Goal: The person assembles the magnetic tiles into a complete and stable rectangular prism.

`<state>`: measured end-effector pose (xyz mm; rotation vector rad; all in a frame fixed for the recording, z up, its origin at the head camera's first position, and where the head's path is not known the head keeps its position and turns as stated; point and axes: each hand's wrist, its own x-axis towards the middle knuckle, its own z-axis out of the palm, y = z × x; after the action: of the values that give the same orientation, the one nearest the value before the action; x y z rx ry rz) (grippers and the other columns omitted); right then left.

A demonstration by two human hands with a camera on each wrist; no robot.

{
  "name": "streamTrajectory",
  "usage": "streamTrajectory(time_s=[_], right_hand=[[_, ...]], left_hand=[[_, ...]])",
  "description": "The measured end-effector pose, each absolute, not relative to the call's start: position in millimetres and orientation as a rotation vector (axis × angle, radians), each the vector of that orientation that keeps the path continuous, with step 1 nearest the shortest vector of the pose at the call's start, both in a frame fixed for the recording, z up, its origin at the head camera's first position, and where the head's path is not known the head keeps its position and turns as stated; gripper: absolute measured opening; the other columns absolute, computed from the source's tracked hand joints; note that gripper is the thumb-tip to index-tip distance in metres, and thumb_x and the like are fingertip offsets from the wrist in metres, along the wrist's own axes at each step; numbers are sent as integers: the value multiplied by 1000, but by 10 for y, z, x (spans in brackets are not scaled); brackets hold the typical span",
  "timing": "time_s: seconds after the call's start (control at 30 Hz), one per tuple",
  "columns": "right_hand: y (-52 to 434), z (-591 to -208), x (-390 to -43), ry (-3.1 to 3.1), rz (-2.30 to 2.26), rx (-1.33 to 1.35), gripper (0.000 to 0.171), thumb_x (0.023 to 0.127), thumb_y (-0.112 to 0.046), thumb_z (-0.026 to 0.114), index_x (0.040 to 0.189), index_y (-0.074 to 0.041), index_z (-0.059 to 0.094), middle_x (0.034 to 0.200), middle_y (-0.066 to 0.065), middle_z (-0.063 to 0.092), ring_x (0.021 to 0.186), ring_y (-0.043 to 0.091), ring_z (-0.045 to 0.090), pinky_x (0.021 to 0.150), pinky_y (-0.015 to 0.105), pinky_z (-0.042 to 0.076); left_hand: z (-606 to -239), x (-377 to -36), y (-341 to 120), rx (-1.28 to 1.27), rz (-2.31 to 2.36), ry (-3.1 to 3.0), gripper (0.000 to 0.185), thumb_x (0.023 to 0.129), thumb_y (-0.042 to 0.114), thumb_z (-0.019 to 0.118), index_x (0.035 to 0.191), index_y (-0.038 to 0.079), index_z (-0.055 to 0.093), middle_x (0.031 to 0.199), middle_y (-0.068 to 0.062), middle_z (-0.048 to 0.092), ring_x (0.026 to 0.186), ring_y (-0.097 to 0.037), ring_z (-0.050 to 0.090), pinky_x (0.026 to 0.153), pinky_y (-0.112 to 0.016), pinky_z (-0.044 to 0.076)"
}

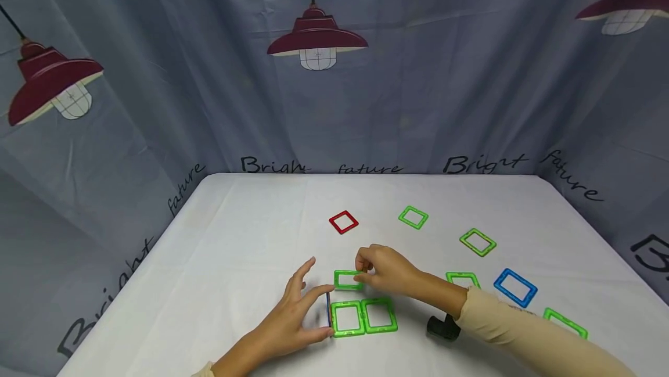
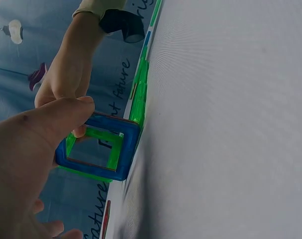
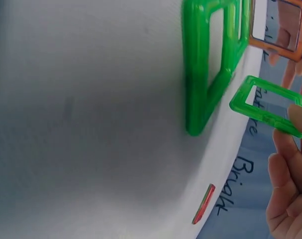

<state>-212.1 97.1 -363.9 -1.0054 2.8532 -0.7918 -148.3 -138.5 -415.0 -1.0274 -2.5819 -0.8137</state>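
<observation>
My left hand point(image 1: 284, 316) holds a square magnetic tile on edge, thumb and a finger at its border. It shows a blue face point(image 2: 127, 152) in the left wrist view and an orange one point(image 3: 275, 49) in the right wrist view. This tile stands along the left side of two green square tiles point(image 1: 347, 333) lying flat side by side. Beyond their far side, my right hand point(image 1: 389, 269) pinches another green square tile point(image 1: 346, 287) by its right part. In the right wrist view that tile is tilted, its near corner close to the flat pair.
Farther back lie a red tile point(image 1: 335, 226) and two green tiles. On the right are a blue tile point(image 1: 521, 280) and a green tile point(image 1: 567, 323), with one more green tile partly behind the right forearm. A black device point(image 1: 443, 328) sits at the right wrist.
</observation>
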Motion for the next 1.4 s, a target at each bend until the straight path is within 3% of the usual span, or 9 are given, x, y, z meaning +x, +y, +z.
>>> streamTrajectory(time_s=[0.1,0.37,0.63,0.9,1.17,1.4], right_hand=[[973,-3674,-2081,2874,-773,-1032,19,76,-17,73,73,-16,55,70,-10,54,70,9,51,61,18,42],[960,-3686,-2048,2894,-765,-1096,19,75,-16,73,72,-15,54,69,-9,55,70,8,51,62,19,42],[954,-3708,-2041,2911,-739,-1118,19,75,-16,74,72,-16,55,69,-9,54,69,8,51,62,19,42],[941,-3692,-1997,2869,-702,-1126,18,76,-18,73,73,-18,55,71,-9,55,71,8,52,64,20,43],[924,-3698,-1988,2851,-689,-1131,18,76,-17,73,75,-18,54,72,-9,55,71,7,51,66,21,44],[921,-3704,-1992,2830,-680,-1131,18,77,-18,72,76,-17,55,73,-9,55,72,7,52,65,20,44]], left_hand=[[-4144,-1481,-1386,-1027,-830,-2610,61,74,41,73,126,20,50,151,-10,8,129,-34,35,96,-43,42],[-4090,-1493,-1382,-1017,-846,-2691,64,77,44,69,132,24,43,151,-3,11,123,-33,43,89,-44,47],[-4080,-1516,-1380,-1058,-784,-2668,81,80,47,65,143,16,24,145,-7,28,129,-22,37,95,-40,43],[-4090,-1517,-1388,-1075,-792,-2680,79,81,47,63,142,11,28,137,3,37,125,-13,40,97,-35,42],[-4115,-1496,-1407,-1067,-810,-2713,76,82,48,62,142,16,28,137,7,37,124,-13,41,96,-35,43],[-4107,-1469,-1395,-1090,-813,-2724,66,84,45,60,141,30,30,138,2,39,122,-15,44,91,-37,46]])
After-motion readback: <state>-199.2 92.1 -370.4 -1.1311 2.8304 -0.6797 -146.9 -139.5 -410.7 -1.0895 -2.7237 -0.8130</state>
